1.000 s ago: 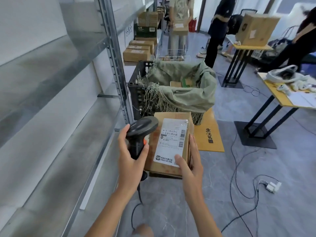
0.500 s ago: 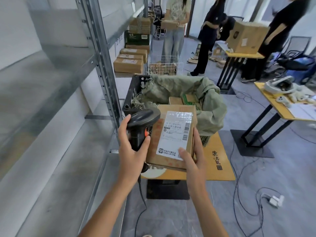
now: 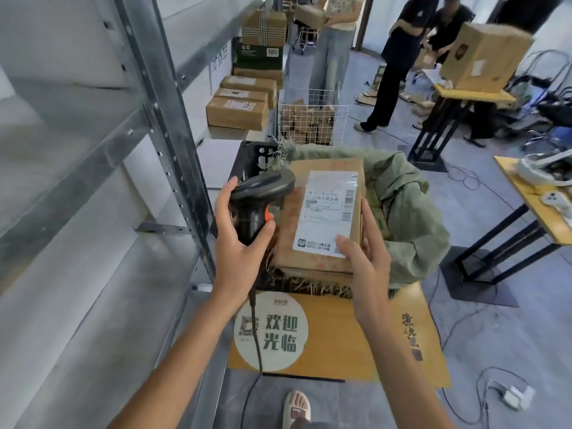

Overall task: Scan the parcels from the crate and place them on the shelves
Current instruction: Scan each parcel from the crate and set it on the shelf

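The parcel (image 3: 322,218), label up, is clamped in my right hand (image 3: 365,267) above the sack-lined crate (image 3: 411,212). My left hand (image 3: 238,243) grips the scanner (image 3: 260,196) just beside its left edge. The shelf upright (image 3: 164,119) stands left; a wire basket (image 3: 309,119) lies beyond.

Both forearms are bare from the bottom edge of the frame up to the wrists, with no sleeve, watch or glove showing. The left hand (image 3: 240,243) and right hand (image 3: 366,270) carry no rings. Below, one foot (image 3: 296,408) wears a pale open-toed slipper with bare toes showing.
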Demonstrator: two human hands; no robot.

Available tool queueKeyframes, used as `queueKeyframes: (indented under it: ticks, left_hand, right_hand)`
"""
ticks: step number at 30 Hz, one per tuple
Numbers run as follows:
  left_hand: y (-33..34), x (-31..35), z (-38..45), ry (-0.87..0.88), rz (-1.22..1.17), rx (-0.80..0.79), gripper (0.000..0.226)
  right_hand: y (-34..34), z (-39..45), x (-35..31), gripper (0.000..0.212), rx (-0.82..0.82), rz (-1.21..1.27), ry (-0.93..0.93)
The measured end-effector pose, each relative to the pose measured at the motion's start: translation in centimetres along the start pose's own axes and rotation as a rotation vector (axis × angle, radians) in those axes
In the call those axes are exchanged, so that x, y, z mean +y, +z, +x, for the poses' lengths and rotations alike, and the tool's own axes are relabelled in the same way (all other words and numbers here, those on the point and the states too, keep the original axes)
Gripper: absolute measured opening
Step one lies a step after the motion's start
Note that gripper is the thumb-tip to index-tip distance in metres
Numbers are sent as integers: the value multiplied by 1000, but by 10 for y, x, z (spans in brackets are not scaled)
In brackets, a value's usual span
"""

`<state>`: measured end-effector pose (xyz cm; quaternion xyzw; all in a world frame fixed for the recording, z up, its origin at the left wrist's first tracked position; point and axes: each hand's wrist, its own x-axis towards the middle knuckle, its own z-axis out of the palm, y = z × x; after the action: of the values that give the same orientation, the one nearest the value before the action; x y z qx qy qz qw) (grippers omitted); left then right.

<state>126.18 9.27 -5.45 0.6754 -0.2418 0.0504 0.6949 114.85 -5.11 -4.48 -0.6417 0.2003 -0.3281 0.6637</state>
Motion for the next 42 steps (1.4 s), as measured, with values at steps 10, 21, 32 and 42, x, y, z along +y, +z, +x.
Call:
queueKeyframes:
  ticks: [10, 21, 32, 42]
  left_hand:
    - [33, -34, 59, -241, -217, 34, 75]
    - [47, -87, 87, -445, -273, 73, 74]
    - [43, -109, 95, -503, -259, 10, 73]
    - [36, -119, 91, -534, -184, -57, 77]
  right_hand:
    - [-22, 160, 20, 70, 88, -221, 86]
    - [69, 205, 125, 66, -223, -1098, 133]
    - [94, 230, 210, 71, -292, -1409, 174]
    - [95, 227, 265, 83, -458, -1563, 267]
